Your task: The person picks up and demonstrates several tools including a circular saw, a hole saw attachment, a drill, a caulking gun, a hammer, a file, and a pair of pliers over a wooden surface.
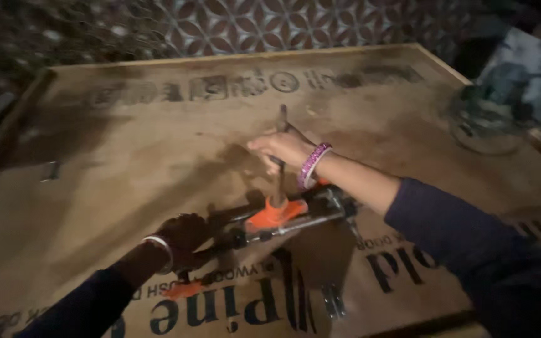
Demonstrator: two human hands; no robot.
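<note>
So there's a big plywood sheet [158, 163] lying flat, with printed lettering along the near and far edges, and both hands are on an orange tool [277, 216] sitting near the middle-front of it. Looks like a clamp or jig with metal rods running through the orange body, but it's dim and a bit blurry, so I can't say exactly what kind.

The right hand [286, 149] is wrapped closed around an upright metal handle [281, 134] that rises out of the orange part. Fingers are curled round it, and there's a purple bangle [313, 165] on that wrist and a dark blue sleeve further back.

The left hand [183, 236] is down at the left end of the tool, in shadow, closed over the dark end of the rod there. It seems to be gripping it, though the fingers are hard to make out. A pale bangle [159, 245] sits on that wrist.

A small orange piece [183, 290] lies on the sheet just below the left hand. Off at the right edge there's a round, greenish glass-looking thing [493, 119], well apart from the tool. A patterned screen [252, 25] runs behind the sheet.
</note>
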